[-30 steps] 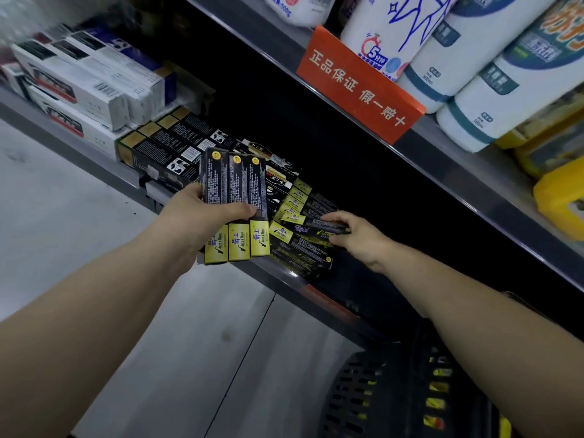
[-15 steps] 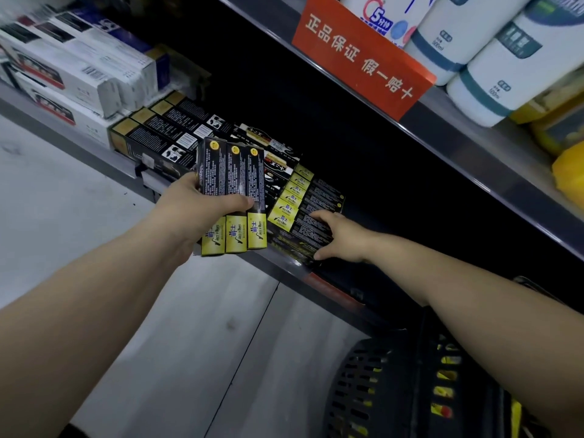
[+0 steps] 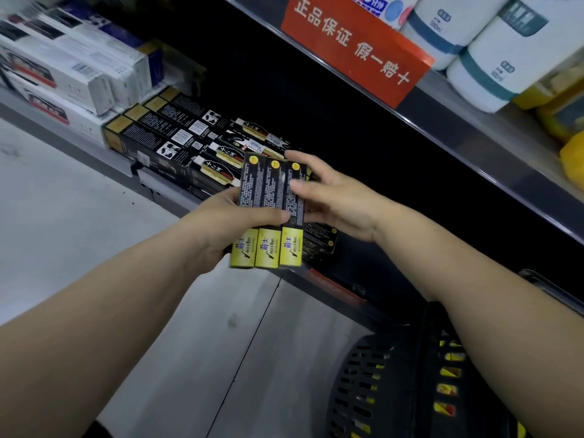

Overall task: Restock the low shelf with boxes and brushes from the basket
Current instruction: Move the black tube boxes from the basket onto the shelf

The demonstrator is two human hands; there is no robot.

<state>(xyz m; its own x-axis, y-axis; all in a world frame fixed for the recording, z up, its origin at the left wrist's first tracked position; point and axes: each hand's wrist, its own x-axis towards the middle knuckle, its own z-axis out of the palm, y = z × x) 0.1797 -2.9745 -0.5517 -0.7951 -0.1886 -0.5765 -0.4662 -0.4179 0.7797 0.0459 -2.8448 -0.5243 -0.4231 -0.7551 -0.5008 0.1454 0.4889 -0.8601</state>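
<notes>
Black-and-yellow boxes (image 3: 268,213), three side by side, gripped in left hand (image 3: 227,229), thumb clamped across their fronts and fanned, probably so one can be drawn off. Right hand (image 3: 335,200) pinches the rightmost box, thumb in front, fingers behind, likely to shelve it. All held just above low shelf (image 3: 63,134), beside stocked black cartons (image 3: 164,137). Dark basket (image 3: 357,384) on grey tiled floor (image 3: 94,235), lower right; red sign (image 3: 354,49) on shelf edge above.

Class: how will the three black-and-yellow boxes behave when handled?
Probably stiff and light: the left hand holds the three boxes flat together. Likely to slide apart, as one thumb spans them and the right hand grips an edge.
</notes>
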